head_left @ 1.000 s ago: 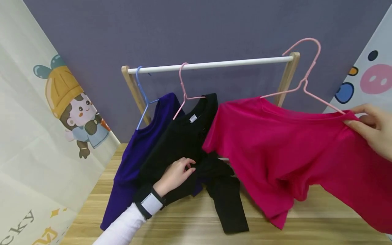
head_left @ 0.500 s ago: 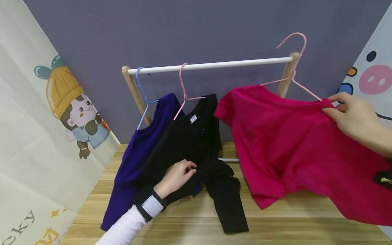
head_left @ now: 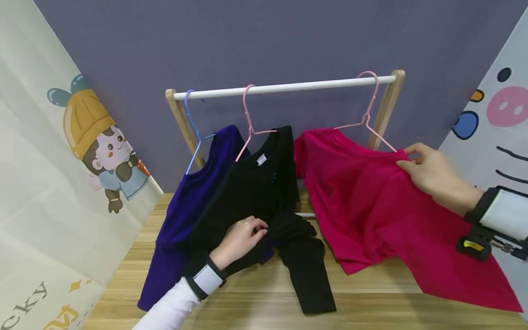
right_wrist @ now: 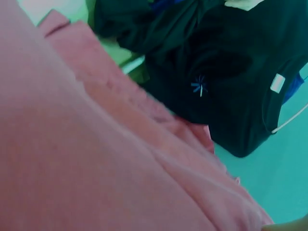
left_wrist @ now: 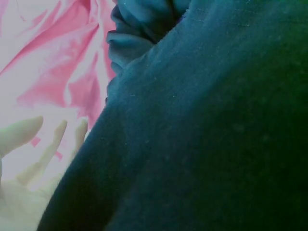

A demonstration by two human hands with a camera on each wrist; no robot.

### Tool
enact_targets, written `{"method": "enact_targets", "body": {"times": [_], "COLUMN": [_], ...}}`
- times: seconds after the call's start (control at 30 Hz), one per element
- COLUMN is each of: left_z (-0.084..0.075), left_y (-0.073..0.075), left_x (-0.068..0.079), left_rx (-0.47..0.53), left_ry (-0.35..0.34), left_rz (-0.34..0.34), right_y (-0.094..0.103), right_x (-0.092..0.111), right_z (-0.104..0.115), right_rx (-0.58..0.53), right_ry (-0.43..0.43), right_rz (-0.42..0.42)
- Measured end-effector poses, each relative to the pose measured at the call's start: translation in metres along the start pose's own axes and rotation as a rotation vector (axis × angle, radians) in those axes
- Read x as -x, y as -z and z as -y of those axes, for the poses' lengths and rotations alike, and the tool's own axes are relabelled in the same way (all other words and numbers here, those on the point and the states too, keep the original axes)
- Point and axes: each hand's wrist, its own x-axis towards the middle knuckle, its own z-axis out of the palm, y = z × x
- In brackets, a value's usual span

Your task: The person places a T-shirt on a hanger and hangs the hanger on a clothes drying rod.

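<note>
My right hand [head_left: 431, 174] pinches the shoulder of a magenta shirt [head_left: 350, 188] near the neckline, beside the end of its pink hanger [head_left: 367, 118]. That hanger's hook is at the white rod [head_left: 305, 86], near its right end. A black shirt [head_left: 247, 197] hangs on another pink hanger [head_left: 249, 123] at mid-rod. My left hand [head_left: 241, 238] lies against the front of the black shirt, fingers loosely bent. In the left wrist view, the left fingers [left_wrist: 50, 144] show apart beside the dark cloth. Magenta cloth [right_wrist: 96, 144] fills much of the right wrist view.
Left of the black shirt, a purple shirt [head_left: 173, 229] hangs on a blue hanger [head_left: 194, 128]. Wooden posts [head_left: 387, 110] carry the rod above a wood-grain table [head_left: 247, 302]. A grey panel [head_left: 288, 36] stands behind, with printed curtains [head_left: 49, 183] on both sides.
My right hand has moved left and toward the rack with the magenta shirt. The hanger's hook has come down from above the rod's end onto the rod. My left hand has barely moved.
</note>
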Motion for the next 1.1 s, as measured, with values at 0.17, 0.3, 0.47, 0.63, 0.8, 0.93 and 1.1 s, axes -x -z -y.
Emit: {"method": "enact_targets", "body": {"times": [0.17, 0.3, 0.47, 0.63, 0.8, 0.93, 1.1], "left_z": [-0.001, -0.002, -0.007, -0.012, -0.015, -0.017, -0.022], "left_y": [-0.001, -0.003, -0.006, -0.009, -0.014, -0.017, -0.02], "left_x": [0.0, 0.001, 0.0, 0.001, 0.003, 0.004, 0.006], "left_rx": [0.004, -0.002, -0.013, -0.022, -0.034, -0.035, -0.034], "left_ry": [0.002, -0.003, -0.03, -0.057, -0.07, -0.076, -0.1], "left_rz": [-0.001, 0.003, 0.001, -0.005, -0.005, 0.009, 0.01], "right_y": [-0.007, -0.009, -0.01, -0.009, -0.009, -0.01, -0.015], "right_x": [-0.001, -0.001, -0.001, -0.003, -0.001, 0.003, 0.011], "right_z": [0.002, 0.005, 0.007, 0.007, 0.007, 0.006, 0.006], "right_rx": [-0.083, -0.152, -0.217, -0.253, -0.289, -0.296, -0.276], "right_ry": [-0.078, -0.12, -0.142, -0.166, -0.122, -0.072, -0.007], "right_rz": [0.069, 0.127, 0.202, 0.276, 0.349, 0.396, 0.397]}}
